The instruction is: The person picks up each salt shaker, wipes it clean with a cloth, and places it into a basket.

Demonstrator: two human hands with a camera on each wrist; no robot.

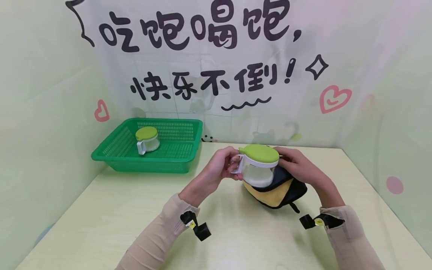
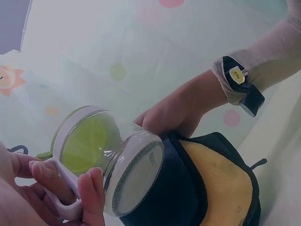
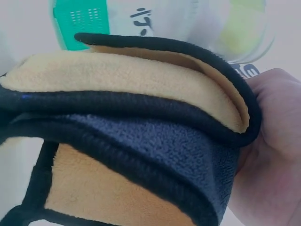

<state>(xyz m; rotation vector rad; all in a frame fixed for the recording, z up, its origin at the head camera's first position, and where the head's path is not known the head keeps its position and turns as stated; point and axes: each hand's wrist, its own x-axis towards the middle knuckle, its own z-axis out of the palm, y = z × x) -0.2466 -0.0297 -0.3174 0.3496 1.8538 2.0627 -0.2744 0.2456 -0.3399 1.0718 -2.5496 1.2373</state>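
A clear glass seasoning jar (image 1: 258, 174) with a green lid and a white handle is held up near the table's middle. My left hand (image 1: 225, 162) grips its handle, fingers curled round it in the left wrist view. My right hand (image 1: 298, 167) is at the jar's far right side and holds a thick, folded cloth (image 1: 272, 195). The cloth is navy and yellow with dark edging, and hangs below and behind the jar. In the right wrist view, its folds (image 3: 141, 136) spread out from the hand, with the jar beyond. Some right fingers are hidden behind the cloth.
At the back left of the pale table (image 1: 101, 217) stands a green plastic basket (image 1: 148, 166). A similar green-lidded jar (image 1: 152, 143) sits inside it. Behind the table hangs a white printed backdrop (image 1: 189, 63) with black lettering.
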